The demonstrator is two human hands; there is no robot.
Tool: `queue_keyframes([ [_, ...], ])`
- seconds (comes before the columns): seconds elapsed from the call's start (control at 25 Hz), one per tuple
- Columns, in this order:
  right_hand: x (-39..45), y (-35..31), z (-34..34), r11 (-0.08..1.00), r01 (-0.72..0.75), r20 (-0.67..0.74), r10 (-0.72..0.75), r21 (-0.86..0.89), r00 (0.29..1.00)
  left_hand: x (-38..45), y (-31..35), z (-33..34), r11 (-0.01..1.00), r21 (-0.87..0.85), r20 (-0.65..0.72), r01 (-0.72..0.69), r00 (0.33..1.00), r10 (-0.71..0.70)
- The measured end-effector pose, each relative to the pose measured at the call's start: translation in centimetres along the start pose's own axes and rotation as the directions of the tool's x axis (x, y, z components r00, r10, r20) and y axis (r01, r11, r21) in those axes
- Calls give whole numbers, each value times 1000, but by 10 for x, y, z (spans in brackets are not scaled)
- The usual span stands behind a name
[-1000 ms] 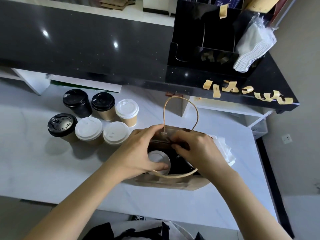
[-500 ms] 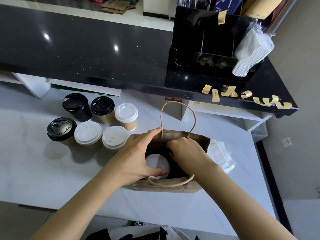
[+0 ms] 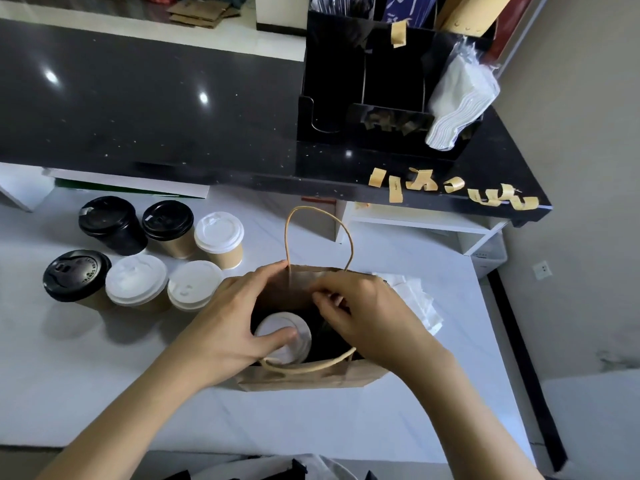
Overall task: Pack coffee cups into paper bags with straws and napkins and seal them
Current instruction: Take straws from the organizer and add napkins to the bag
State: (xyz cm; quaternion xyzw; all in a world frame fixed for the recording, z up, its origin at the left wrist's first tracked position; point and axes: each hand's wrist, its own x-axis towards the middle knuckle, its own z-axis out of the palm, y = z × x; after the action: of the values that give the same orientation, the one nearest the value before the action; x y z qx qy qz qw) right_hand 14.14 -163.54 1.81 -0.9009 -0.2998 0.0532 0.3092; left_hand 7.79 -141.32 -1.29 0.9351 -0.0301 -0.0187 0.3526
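Observation:
A brown paper bag [image 3: 304, 379] with twine handles stands open on the white table [image 3: 104, 382]. Inside it sits a white-lidded cup [image 3: 291, 327], with a dark cup beside it, mostly hidden. My left hand [image 3: 225, 323] grips the bag's left side, thumb on the white lid and fingers reaching to the far rim. My right hand [image 3: 367, 313] hovers over the bag's right half, its curled fingertips pinching a small pale item just inside the far wall; what it is I cannot tell. Loose white napkins [image 3: 419, 299] lie right of the bag.
Several lidded cups, black [image 3: 107, 220] and white [image 3: 136, 280], stand grouped to the left. A black counter [image 3: 138, 98] runs behind, with a black organizer [image 3: 363, 81], a napkin stack [image 3: 460, 98], straws [image 3: 332, 3] and tape strips [image 3: 450, 192] at its edge.
My right hand has dropped from the bag's far rim by the handle to lower inside the opening. The left hand stays on the bag's left side, thumb on the white lid.

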Motion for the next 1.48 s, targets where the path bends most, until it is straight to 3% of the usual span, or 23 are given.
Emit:
queue_keyframes([
  [0.16,-19,15,-18,977,-97,-246,144,191,959,-3,-1,0,1000,-4,-25,0,1000,0],
  [0.32,-31,42,-25,931,-182,-434,312,315,845,-8,0,-1,1000,19,-38,23,999,-22],
  [0.44,-37,74,-20,902,-279,-455,410,328,790,-14,-2,-3,999,24,-32,34,999,-33],
  [0.56,-41,114,1,857,-461,-428,515,230,743,-17,-1,-5,999,15,-14,45,999,-45],
  [0.68,-42,145,33,827,-558,-288,552,67,783,-16,1,-5,999,16,-5,51,999,-51],
  [0.84,-48,169,70,742,-573,-144,562,-349,815,-16,2,-5,998,20,6,64,998,-64],
  [1.16,-61,175,75,816,-488,-332,388,-309,860,-18,6,-6,998,11,-2,68,998,-68],
  [1.28,-66,168,76,831,-398,-300,294,-389,908,-16,7,-5,997,5,-2,72,997,-72],
  [1.48,-62,164,81,816,-454,-243,388,-357,889,-16,8,-6,996,-5,2,84,996,-84],
])
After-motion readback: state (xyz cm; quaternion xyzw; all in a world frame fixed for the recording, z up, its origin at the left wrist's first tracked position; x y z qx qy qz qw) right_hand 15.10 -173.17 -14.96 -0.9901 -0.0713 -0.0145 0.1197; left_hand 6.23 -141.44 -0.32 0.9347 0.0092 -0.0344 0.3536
